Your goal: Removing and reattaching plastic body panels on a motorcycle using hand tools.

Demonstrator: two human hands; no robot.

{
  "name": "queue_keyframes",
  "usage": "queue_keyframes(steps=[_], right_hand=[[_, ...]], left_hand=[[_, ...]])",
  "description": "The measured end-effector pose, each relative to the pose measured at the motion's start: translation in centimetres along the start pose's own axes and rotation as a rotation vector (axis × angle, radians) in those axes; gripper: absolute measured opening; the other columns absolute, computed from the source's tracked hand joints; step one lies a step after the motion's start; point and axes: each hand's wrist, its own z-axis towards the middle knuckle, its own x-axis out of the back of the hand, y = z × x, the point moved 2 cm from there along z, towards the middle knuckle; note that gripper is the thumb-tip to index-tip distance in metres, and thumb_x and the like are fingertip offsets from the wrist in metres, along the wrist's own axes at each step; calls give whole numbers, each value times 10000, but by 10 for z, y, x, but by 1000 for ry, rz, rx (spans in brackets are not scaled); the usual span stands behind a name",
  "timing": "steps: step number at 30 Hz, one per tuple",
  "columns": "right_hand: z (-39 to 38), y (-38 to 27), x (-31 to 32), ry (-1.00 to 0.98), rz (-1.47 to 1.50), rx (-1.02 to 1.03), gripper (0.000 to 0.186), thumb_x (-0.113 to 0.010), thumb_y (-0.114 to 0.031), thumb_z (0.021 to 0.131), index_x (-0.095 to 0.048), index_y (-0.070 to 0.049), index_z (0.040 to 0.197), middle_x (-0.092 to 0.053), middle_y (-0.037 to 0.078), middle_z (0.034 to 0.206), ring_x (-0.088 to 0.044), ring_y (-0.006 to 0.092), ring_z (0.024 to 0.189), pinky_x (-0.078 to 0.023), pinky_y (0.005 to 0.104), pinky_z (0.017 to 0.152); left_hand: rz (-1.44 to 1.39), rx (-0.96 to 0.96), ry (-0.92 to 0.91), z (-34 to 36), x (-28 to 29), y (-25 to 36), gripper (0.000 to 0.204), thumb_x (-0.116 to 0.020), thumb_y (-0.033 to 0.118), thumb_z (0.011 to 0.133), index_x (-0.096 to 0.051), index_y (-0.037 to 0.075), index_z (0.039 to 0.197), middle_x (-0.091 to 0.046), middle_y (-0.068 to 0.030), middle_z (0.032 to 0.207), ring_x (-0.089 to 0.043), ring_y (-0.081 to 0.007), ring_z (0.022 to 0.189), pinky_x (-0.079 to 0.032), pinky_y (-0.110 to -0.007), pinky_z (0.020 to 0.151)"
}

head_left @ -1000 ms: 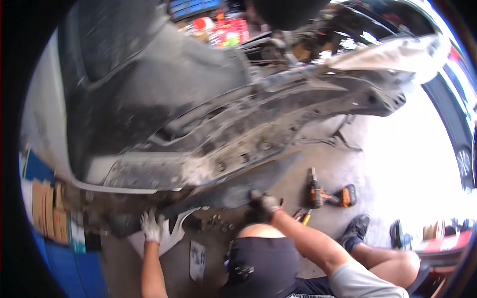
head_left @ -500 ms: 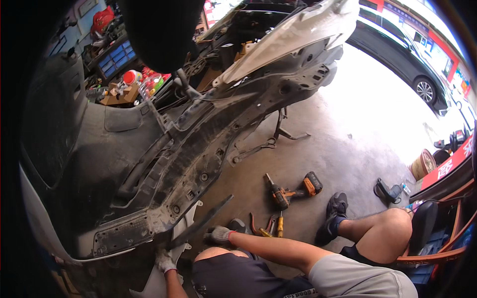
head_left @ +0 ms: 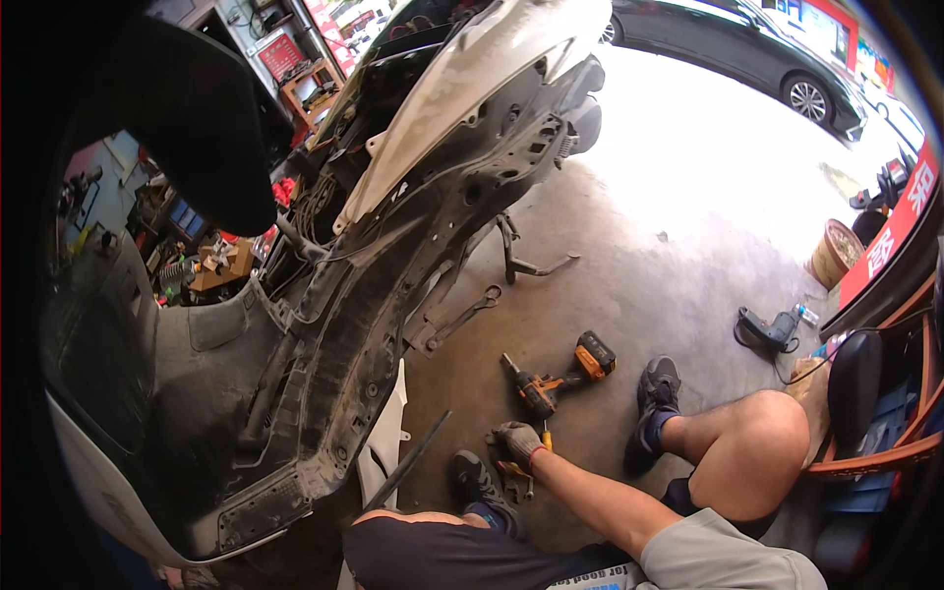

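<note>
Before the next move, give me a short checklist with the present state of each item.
1. Right hand gloved and down at the tools on the floor: ok.
2. What that hand actually grips: cannot tell.
3. Cordless drill lying within reach beside it: ok.
4. Left hand in view: not ok, out of frame.
5. Loose bumper panel steadied: cannot tell.
6. Floor around the legs free of clutter: not ok, a bent metal bracket lies there.

Concrete floor [head_left: 629, 265], cordless drill [head_left: 551, 379], wrench [head_left: 462, 315]
</note>
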Motion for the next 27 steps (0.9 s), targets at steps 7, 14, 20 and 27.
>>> queue_keyframes(steps=[7,14,20,27], right_hand=[[-11,-21,-1,-90,-82,76,176,-539,-157,897,-695,-76,887,-709,92,826,-687,199,693,-547,327,645],[5,-92,96,144,106,97,163,-535,-196,900,-634,-66,897,-638,68,731,-597,191,561,-489,343,510],[8,-79,143,389,-365,208,93,-539,-152,928,-603,-85,943,-617,50,688,-577,179,543,-449,311,464],[-33,-8,61,196,-1427,421,307,-552,-321,886,-651,-194,1148,-686,201,968,-667,394,901,-539,484,785]], left_hand=[[132,-181,14,-8,42,161,249,-594,230,895,-700,5,904,-684,-186,885,-665,-299,900,-502,-382,810],[6,-397,-69,11,108,332,268,-547,160,925,-635,-17,1106,-680,-104,988,-613,-166,935,-474,-301,849],[99,-464,-183,19,87,396,292,-559,153,902,-642,-25,1118,-685,-124,1038,-635,-184,957,-480,-290,876],[303,-490,-411,13,52,358,285,-561,195,912,-669,6,1096,-660,-169,1129,-611,-302,1087,-453,-365,962]])
